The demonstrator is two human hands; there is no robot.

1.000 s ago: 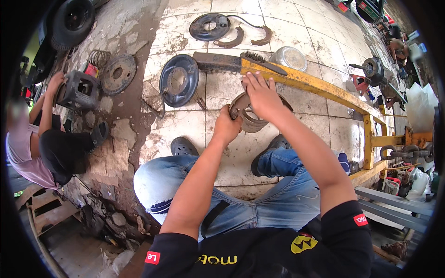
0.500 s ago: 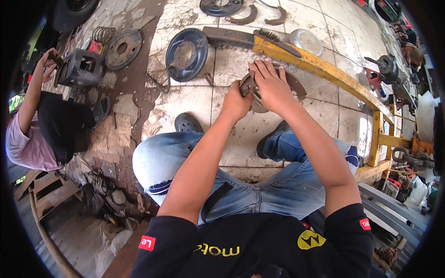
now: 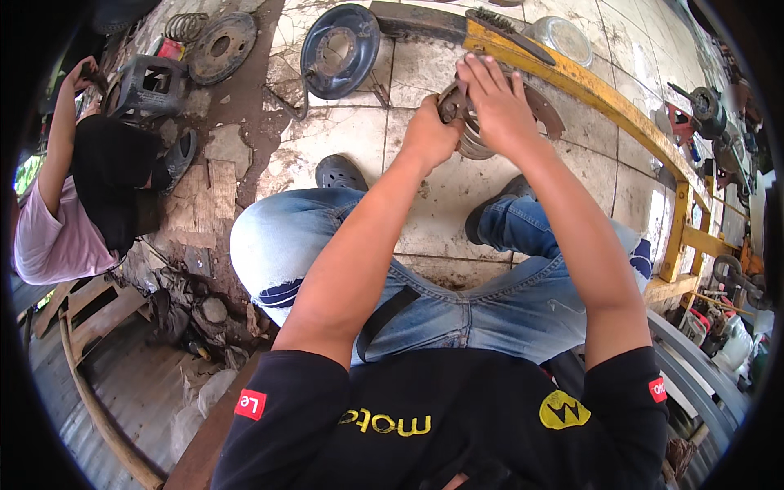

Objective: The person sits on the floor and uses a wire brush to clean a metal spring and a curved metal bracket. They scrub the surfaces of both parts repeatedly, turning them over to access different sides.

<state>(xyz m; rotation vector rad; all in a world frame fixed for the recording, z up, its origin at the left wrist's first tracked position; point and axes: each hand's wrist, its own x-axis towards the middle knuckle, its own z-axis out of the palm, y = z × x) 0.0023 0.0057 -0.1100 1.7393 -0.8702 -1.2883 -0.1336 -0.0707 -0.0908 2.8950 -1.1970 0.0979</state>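
Observation:
My left hand (image 3: 433,133) is closed around one end of a brown, curved brake shoe (image 3: 545,113), with the thumb on its near side. My right hand (image 3: 504,110) lies flat over the middle of the shoe, fingers stretched out and slightly parted. Beneath both hands is a round, ribbed metal part (image 3: 474,147), mostly covered by them; its kind is not clear. These pieces are close to the tiled floor (image 3: 343,135), between my feet and a yellow metal beam (image 3: 584,86).
A black brake backing plate (image 3: 365,69) lies left of the beam. A wire brush (image 3: 500,22) and a clear round container (image 3: 563,41) are by the beam. At far left a person in pink (image 3: 69,237) sits near a grey plastic stool (image 3: 151,88) and a rusty disc (image 3: 222,49).
The whole view has shifted, so the floor items appear higher and somewhat to the right. Both hands stay on the brake shoe, in nearly the same pose.

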